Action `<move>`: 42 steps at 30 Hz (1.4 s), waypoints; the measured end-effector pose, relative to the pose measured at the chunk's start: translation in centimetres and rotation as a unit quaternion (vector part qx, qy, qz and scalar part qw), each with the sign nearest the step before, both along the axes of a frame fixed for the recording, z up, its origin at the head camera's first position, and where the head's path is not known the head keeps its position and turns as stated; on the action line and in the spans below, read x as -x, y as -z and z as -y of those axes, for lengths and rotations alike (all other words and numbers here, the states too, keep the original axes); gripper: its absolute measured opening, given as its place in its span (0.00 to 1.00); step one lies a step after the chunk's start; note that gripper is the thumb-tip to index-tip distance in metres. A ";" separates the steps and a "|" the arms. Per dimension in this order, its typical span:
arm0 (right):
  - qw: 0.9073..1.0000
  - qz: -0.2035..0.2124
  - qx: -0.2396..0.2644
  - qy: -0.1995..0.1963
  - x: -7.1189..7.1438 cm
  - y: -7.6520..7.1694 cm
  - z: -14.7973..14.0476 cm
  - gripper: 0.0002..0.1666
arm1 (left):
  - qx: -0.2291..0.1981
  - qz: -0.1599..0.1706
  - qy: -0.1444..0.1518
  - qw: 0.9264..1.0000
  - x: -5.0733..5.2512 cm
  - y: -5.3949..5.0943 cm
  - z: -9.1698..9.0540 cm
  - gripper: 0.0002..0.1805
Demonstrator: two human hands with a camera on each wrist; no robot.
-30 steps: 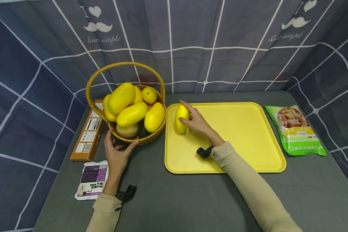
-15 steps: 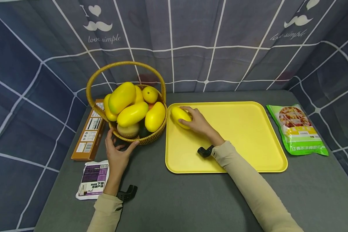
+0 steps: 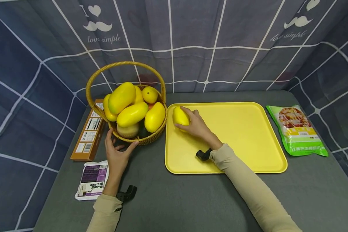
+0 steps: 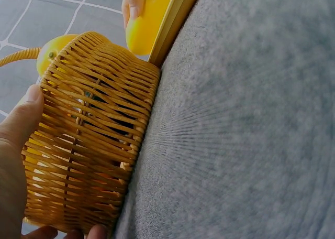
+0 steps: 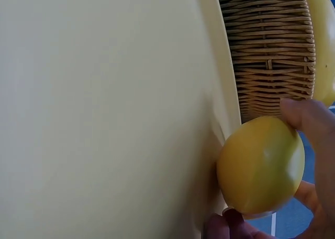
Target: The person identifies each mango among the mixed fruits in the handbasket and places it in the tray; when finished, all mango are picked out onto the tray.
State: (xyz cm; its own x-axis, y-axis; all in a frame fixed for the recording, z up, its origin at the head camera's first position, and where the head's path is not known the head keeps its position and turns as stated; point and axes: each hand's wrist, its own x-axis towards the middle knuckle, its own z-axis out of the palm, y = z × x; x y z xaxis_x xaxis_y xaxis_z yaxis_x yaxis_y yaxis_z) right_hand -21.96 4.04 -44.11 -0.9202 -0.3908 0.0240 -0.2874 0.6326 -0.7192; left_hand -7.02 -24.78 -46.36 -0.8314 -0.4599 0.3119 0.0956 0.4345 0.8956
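Note:
My right hand (image 3: pixel 199 127) holds a yellow mango (image 3: pixel 180 116) between thumb and fingers, at the far left corner of the yellow tray (image 3: pixel 237 138). In the right wrist view the mango (image 5: pixel 261 165) is close to the tray's rim, with fingertips around it. My left hand (image 3: pixel 117 156) grips the front of the wicker basket (image 3: pixel 155 138), its thumb at the rim and its fingers on the left side. Several yellow mangoes (image 3: pixel 132 115) fill that basket, with a pale round fruit (image 3: pixel 128 131) and a dark green one (image 3: pixel 144 132) beneath.
An orange-brown box (image 3: pixel 88 140) lies left of the basket, and a white-and-purple packet (image 3: pixel 92 181) lies in front of the box. Right of the tray is a green food bag (image 3: pixel 300 130). Dark checked curtains surround the grey table (image 3: pixel 174 203).
The right hand has turned the mango: first pointing away, then slanted to the left, now slanted less and partly covered by the thumb. The left hand and basket have stayed put.

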 end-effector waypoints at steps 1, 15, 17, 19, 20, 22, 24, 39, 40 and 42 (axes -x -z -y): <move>1.000 0.000 0.000 -0.002 0.0 0.0 0.0 0.50 | 0.000 0.000 0.000 1.000 0.0 0.0 0.0 0.55; 0.996 -0.087 -0.020 0.021 -1.4 -1.3 0.8 0.53 | 0.002 -0.004 -0.002 1.000 0.0 0.1 0.1 0.55; 0.994 -0.112 -0.004 0.013 -1.7 -2.0 1.4 0.54 | 0.002 -0.007 -0.002 1.000 -0.1 0.1 0.1 0.56; 0.992 -0.124 0.014 -0.005 -2.0 -2.7 2.1 0.55 | 0.001 -0.009 -0.002 1.000 -0.1 0.1 0.1 0.56; 0.992 -0.125 0.021 -0.015 -2.1 -3.0 2.5 0.55 | 0.001 -0.010 -0.002 1.000 -0.1 0.1 0.1 0.56; 0.991 -0.129 0.030 -0.035 -2.3 -3.5 3.4 0.57 | 0.003 -0.011 -0.002 1.000 -0.1 0.2 0.1 0.56; 0.990 -0.130 0.032 -0.047 -2.4 -3.7 4.2 0.59 | 0.003 -0.011 -0.002 1.000 -0.1 0.2 0.1 0.56; 0.988 -0.132 0.050 -0.066 -2.9 -3.0 7.7 0.65 | 0.001 -0.016 0.015 1.000 -0.7 -2.4 -1.3 0.53; 0.988 -0.130 0.048 -0.065 -2.9 -2.9 7.7 0.65 | 0.001 -0.014 0.015 1.000 -0.9 -2.8 -1.5 0.53; 0.989 -0.126 0.045 -0.066 -2.9 -2.7 7.8 0.65 | 0.002 -0.013 0.015 1.000 -1.1 -3.4 -1.8 0.52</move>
State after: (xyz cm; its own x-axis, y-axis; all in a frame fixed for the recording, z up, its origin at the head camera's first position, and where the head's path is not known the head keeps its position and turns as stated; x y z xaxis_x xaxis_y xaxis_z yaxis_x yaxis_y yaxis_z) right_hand -19.05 -3.77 -41.41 -0.8215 -0.4933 0.2860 -0.5405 0.5141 -0.6660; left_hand -5.88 -23.03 -42.95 -0.8369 -0.4335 0.3343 0.1314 0.4338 0.8914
